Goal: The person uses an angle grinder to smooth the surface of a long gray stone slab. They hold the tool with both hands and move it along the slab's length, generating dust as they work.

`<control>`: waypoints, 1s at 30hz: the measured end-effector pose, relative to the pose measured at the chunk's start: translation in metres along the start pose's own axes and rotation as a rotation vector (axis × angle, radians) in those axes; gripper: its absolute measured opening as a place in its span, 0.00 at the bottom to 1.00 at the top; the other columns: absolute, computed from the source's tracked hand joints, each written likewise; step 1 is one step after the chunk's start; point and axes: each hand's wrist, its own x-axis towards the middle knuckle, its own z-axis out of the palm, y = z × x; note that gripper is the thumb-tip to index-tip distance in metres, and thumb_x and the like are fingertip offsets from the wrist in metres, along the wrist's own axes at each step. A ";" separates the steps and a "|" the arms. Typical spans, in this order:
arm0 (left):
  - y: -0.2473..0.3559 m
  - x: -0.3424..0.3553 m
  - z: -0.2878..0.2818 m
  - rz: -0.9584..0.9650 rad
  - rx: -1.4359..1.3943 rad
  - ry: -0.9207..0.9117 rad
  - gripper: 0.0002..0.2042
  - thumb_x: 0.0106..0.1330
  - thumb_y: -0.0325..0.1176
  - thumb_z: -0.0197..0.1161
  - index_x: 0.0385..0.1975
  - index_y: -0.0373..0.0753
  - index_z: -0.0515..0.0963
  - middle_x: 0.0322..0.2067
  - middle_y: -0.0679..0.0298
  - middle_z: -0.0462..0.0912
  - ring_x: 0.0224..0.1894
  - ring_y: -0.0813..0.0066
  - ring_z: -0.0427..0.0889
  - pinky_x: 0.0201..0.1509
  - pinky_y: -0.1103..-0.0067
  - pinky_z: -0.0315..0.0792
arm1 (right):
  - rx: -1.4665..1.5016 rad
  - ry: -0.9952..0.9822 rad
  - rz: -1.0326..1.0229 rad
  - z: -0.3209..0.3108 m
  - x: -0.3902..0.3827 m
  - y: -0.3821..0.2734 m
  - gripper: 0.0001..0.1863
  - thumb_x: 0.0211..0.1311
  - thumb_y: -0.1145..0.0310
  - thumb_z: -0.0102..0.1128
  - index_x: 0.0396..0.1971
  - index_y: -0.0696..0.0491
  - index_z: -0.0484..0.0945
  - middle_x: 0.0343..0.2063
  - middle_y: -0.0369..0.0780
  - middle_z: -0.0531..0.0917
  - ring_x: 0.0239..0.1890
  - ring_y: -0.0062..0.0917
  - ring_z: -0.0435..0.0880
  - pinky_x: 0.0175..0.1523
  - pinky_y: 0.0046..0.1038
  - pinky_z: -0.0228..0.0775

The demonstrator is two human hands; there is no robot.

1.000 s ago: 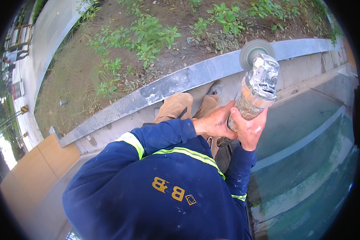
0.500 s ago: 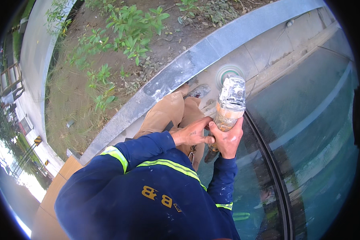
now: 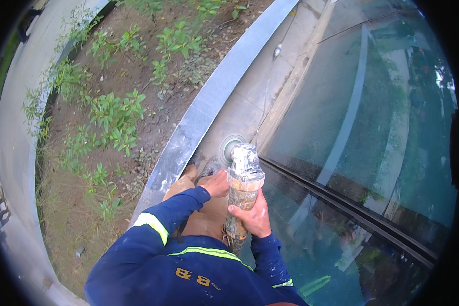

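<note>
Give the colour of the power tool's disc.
The disc is grey with green rings, best in the head view.

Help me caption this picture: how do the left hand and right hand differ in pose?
The left hand is by the head of the grinder, near its disc; the right hand sits farther back.
The left hand looks curled, its hold unclear; the right hand wraps the grinder, thumb lying across it.
Both are bare.
</note>
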 end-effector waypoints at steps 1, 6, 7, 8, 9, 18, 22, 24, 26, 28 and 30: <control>-0.001 0.014 0.002 -0.008 0.071 -0.115 0.21 0.63 0.33 0.59 0.58 0.39 0.77 0.63 0.50 0.72 0.65 0.44 0.70 0.72 0.61 0.65 | 0.036 0.006 -0.010 -0.003 -0.009 -0.007 0.42 0.49 0.66 0.77 0.64 0.61 0.67 0.53 0.43 0.81 0.54 0.28 0.80 0.62 0.32 0.71; 0.030 0.061 -0.001 0.138 0.479 -0.328 0.13 0.68 0.34 0.57 0.49 0.43 0.82 0.62 0.53 0.74 0.67 0.49 0.71 0.73 0.58 0.64 | 0.218 0.155 -0.031 -0.038 -0.047 -0.025 0.41 0.48 0.65 0.78 0.63 0.60 0.68 0.48 0.45 0.84 0.46 0.32 0.86 0.55 0.34 0.78; 0.007 0.053 0.017 0.194 0.539 -0.283 0.12 0.69 0.34 0.57 0.48 0.44 0.83 0.62 0.53 0.74 0.67 0.51 0.70 0.73 0.57 0.63 | 0.255 0.202 -0.092 -0.042 -0.051 -0.034 0.41 0.48 0.66 0.78 0.62 0.60 0.68 0.45 0.47 0.84 0.42 0.35 0.88 0.51 0.36 0.82; -0.007 0.042 0.029 0.249 0.592 -0.246 0.11 0.69 0.34 0.56 0.47 0.45 0.83 0.63 0.54 0.74 0.68 0.52 0.70 0.73 0.56 0.62 | 0.292 0.218 -0.063 -0.050 -0.058 -0.040 0.42 0.49 0.67 0.79 0.64 0.60 0.67 0.52 0.44 0.82 0.52 0.31 0.83 0.59 0.34 0.75; -0.021 0.034 0.041 0.246 0.557 -0.194 0.12 0.70 0.34 0.57 0.48 0.45 0.83 0.61 0.53 0.76 0.66 0.52 0.72 0.71 0.57 0.65 | 0.348 0.241 -0.080 -0.055 -0.062 -0.054 0.42 0.48 0.66 0.78 0.63 0.60 0.67 0.50 0.45 0.83 0.49 0.32 0.85 0.56 0.35 0.78; 0.023 -0.076 0.140 -0.066 -0.360 -0.671 0.20 0.71 0.48 0.64 0.43 0.33 0.82 0.29 0.47 0.84 0.37 0.54 0.84 0.44 0.61 0.76 | 0.385 0.413 -0.145 -0.095 -0.058 -0.074 0.40 0.49 0.60 0.74 0.60 0.62 0.68 0.42 0.48 0.82 0.37 0.35 0.87 0.42 0.36 0.83; 0.040 -0.075 0.120 -0.051 -0.228 -0.811 0.23 0.60 0.40 0.74 0.52 0.35 0.80 0.41 0.48 0.86 0.45 0.53 0.85 0.49 0.63 0.78 | 0.293 0.369 -0.094 -0.096 -0.049 -0.058 0.40 0.49 0.61 0.74 0.61 0.62 0.68 0.43 0.47 0.82 0.38 0.34 0.86 0.44 0.35 0.80; 0.036 -0.057 0.097 -0.169 -0.061 -0.721 0.30 0.54 0.25 0.63 0.62 0.37 0.73 0.46 0.44 0.85 0.52 0.46 0.83 0.55 0.62 0.77 | 0.217 0.327 -0.050 -0.098 -0.051 -0.053 0.40 0.50 0.62 0.74 0.62 0.61 0.68 0.44 0.46 0.82 0.41 0.31 0.85 0.47 0.34 0.79; -0.008 -0.063 0.094 -0.282 0.023 -0.372 0.33 0.54 0.22 0.58 0.66 0.33 0.69 0.54 0.40 0.80 0.58 0.44 0.80 0.62 0.60 0.75 | 0.145 0.286 -0.061 -0.090 -0.044 -0.039 0.39 0.50 0.63 0.74 0.62 0.61 0.68 0.45 0.45 0.82 0.42 0.31 0.84 0.49 0.34 0.78; -0.019 -0.071 0.048 -0.420 0.002 -0.377 0.33 0.55 0.21 0.57 0.67 0.33 0.69 0.57 0.40 0.79 0.60 0.45 0.78 0.63 0.61 0.74 | 0.059 0.265 -0.097 -0.072 -0.035 -0.011 0.38 0.52 0.62 0.74 0.61 0.61 0.69 0.44 0.45 0.81 0.41 0.33 0.85 0.48 0.35 0.78; -0.056 -0.115 0.057 -0.386 0.109 -0.075 0.29 0.57 0.21 0.56 0.63 0.34 0.72 0.55 0.43 0.80 0.61 0.45 0.78 0.64 0.62 0.73 | 0.079 0.177 -0.063 -0.049 -0.024 0.000 0.41 0.49 0.70 0.78 0.63 0.60 0.67 0.51 0.42 0.80 0.50 0.29 0.81 0.58 0.31 0.72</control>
